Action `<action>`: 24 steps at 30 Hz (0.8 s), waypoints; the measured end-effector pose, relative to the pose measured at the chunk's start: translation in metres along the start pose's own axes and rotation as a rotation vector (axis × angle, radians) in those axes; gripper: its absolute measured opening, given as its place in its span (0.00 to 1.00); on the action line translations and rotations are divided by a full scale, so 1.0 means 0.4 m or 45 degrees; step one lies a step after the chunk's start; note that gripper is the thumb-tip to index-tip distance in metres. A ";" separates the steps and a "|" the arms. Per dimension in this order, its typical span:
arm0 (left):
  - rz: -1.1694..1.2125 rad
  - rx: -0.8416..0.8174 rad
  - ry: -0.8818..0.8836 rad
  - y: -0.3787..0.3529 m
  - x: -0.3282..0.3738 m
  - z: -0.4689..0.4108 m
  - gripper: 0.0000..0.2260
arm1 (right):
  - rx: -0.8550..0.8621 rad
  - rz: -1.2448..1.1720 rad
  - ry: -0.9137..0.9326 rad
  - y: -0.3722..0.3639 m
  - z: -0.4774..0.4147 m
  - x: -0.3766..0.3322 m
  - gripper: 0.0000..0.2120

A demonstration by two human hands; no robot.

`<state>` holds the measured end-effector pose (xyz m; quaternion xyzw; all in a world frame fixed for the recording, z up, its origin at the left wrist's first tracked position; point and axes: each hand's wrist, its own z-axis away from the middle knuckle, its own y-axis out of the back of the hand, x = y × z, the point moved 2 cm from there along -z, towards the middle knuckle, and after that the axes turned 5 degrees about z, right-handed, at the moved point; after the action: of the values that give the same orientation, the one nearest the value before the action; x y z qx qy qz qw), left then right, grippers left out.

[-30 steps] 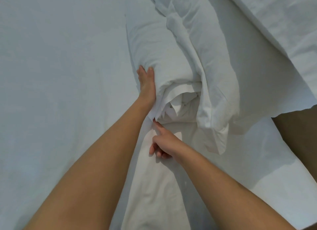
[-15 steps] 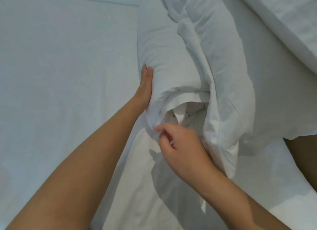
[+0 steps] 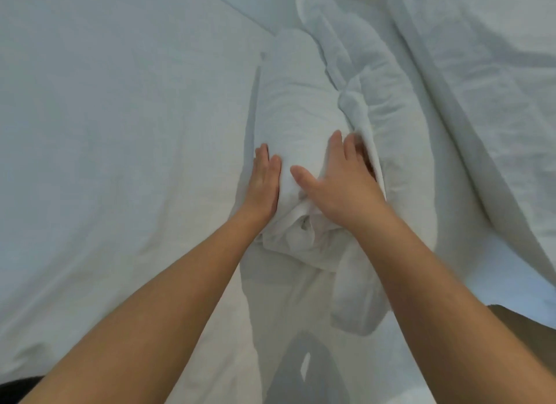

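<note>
A thick roll of white bedding (image 3: 298, 117) lies on the flat white sheet (image 3: 105, 132), running away from me. My left hand (image 3: 264, 183) presses flat against the roll's left side, fingers straight. My right hand (image 3: 337, 180) lies on top of the roll near its open end, fingers spread; the outer fingers slip into the crease between the roll and a bunched fold (image 3: 400, 150) to the right. The roll's layered end (image 3: 298, 232) faces me.
More white bedding (image 3: 481, 72) is heaped at the right and far right. A brown floor patch (image 3: 535, 316) shows at the lower right past the bed's edge. A dark shadow (image 3: 298, 370) falls on the sheet at the bottom.
My right hand has left the roll's open end, where it pinched the fabric, and now lies flat on top. My left hand stays against the roll's left side. The view has shifted.
</note>
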<state>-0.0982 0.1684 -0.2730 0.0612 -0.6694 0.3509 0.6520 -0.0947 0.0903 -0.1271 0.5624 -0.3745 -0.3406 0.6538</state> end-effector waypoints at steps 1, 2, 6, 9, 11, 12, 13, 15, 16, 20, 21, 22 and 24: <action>-0.006 -0.012 -0.017 0.001 -0.007 -0.003 0.27 | 0.002 -0.021 -0.046 -0.004 -0.001 -0.004 0.47; -0.013 -0.019 -0.027 0.005 -0.013 -0.005 0.28 | 0.011 -0.046 -0.076 -0.009 0.001 -0.010 0.47; -0.033 -0.068 0.021 0.010 -0.021 -0.003 0.24 | -0.026 -0.106 -0.012 -0.037 0.005 -0.015 0.41; -0.086 -0.112 0.010 -0.003 -0.002 0.012 0.23 | -0.137 -0.216 0.085 -0.022 -0.026 0.006 0.31; -0.089 -0.129 0.018 -0.009 0.009 0.015 0.23 | -0.164 -0.304 0.126 -0.008 -0.056 0.014 0.25; -0.090 -0.131 0.010 -0.009 0.013 0.017 0.23 | -0.164 -0.317 0.153 -0.007 -0.071 0.011 0.24; -0.089 -0.137 0.000 -0.009 0.017 0.021 0.22 | -0.162 -0.317 0.183 -0.008 -0.084 0.008 0.24; -0.079 -0.142 -0.013 -0.008 0.023 0.029 0.22 | -0.167 -0.307 0.230 -0.012 -0.108 0.004 0.24; -0.078 -0.147 -0.023 -0.010 0.026 0.032 0.22 | -0.171 -0.302 0.240 -0.014 -0.120 0.003 0.24; -0.115 -0.168 -0.080 -0.018 0.034 0.036 0.21 | -0.166 -0.287 0.262 -0.015 -0.152 -0.001 0.24; -0.116 -0.162 -0.099 -0.019 0.034 0.036 0.22 | -0.171 -0.291 0.273 -0.017 -0.156 0.001 0.25; -0.112 -0.158 -0.123 -0.019 0.033 0.034 0.23 | -0.192 -0.298 0.282 -0.017 -0.157 0.004 0.25; -0.152 -0.161 -0.168 -0.024 0.037 0.038 0.27 | -0.238 -0.339 0.302 -0.017 -0.148 0.011 0.24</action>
<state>-0.1079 0.1586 -0.2541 0.0826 -0.7268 0.2636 0.6289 -0.0409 0.1141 -0.1383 0.5800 -0.1840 -0.3886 0.6919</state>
